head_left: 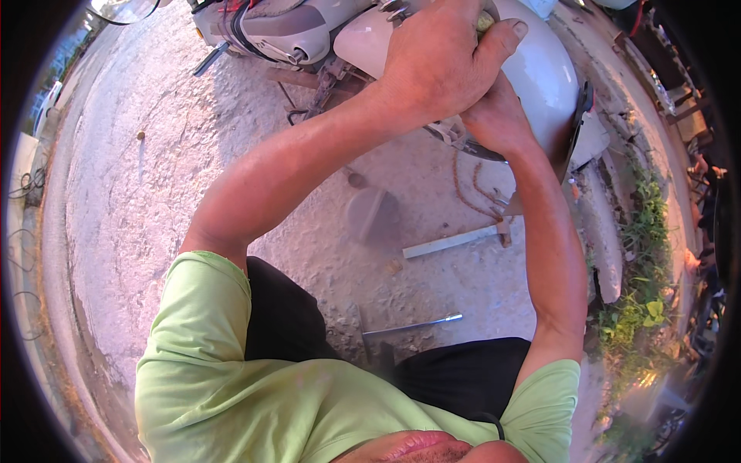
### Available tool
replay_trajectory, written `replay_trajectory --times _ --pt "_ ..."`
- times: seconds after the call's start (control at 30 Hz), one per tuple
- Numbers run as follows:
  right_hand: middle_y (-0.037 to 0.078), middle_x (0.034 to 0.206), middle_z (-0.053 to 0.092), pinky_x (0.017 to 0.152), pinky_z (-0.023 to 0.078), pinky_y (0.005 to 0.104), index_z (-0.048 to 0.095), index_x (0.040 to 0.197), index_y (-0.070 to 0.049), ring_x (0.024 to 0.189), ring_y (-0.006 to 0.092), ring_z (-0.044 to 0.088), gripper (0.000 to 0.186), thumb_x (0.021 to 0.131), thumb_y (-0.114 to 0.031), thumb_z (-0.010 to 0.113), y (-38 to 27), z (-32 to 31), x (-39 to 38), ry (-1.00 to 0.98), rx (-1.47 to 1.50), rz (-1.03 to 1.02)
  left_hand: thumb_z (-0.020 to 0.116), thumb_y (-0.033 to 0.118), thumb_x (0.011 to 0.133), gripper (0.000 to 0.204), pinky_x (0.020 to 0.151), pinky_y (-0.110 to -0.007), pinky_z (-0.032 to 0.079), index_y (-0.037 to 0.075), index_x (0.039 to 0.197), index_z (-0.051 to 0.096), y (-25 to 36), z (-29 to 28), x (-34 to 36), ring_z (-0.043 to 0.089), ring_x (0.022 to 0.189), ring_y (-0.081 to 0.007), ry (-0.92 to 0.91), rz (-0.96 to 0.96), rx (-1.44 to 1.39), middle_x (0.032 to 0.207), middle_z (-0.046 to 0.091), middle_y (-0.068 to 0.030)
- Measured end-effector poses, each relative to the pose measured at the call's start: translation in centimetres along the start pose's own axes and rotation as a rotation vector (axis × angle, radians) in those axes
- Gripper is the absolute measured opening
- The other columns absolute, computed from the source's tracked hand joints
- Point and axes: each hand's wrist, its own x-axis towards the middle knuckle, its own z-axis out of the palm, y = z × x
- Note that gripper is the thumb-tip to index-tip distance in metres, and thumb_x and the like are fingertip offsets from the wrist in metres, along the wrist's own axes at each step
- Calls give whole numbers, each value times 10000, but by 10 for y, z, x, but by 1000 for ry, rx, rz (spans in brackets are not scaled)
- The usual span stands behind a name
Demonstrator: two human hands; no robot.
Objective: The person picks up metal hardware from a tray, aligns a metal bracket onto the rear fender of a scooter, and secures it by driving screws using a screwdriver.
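The silver-white rounded body panel (540,58) of a motor scooter or motorcycle fills the top of the view. My left hand (440,65) lies over it, with its thumb bent toward the right. Beside that thumb a small bit of something yellowish (485,21) shows, and most of it is hidden. Just below, my right hand (498,116) reaches in at the panel's near edge. Its fingers are covered by my left hand, so their grip does not show.
A grey scooter part (289,35) stands at upper left. On the rough ground lie a long metal tool (413,325), a pale bar (451,241), a rounded grey piece (373,216) and a brownish cord or chain (463,189). Broken slabs (602,231) and weeds (644,309) line the right.
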Motion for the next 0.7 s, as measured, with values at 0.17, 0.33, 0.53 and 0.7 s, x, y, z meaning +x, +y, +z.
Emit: replay_trajectory --times 0.17,0.33,0.53,0.7 --pt "89 1055 741 893 527 332 674 1168 41 958 176 689 306 954 -177 668 4 -4 8 -121 380 29 633 271 986 335 783 -437 525 -52 1073 607 26 -18 14 685 863 -283 -220 -439 -146 947 692 -202" --pt "88 1080 740 897 542 318 654 1231 15 985 172 707 350 948 -188 687 20 -1 25 -238 688 118 622 238 969 298 632 -356 516 -30 1097 642 38 -15 42 646 669 -170 -150 -535 -211 806 687 -99" --pt "114 994 760 850 559 349 661 1222 26 932 195 725 457 870 -249 755 45 6 38 -209 557 -25 617 231 965 265 552 -311 491 -22 1042 643 41 -9 36 602 604 -155 -122 -639 -262 752 633 -78" --pt "-24 769 563 572 367 272 598 991 -42 620 74 468 173 894 -101 728 52 20 44 -209 683 121 590 216 982 212 508 -313 474 8 981 630 28 -2 42 591 589 -158 -37 -795 -472 738 605 -69"
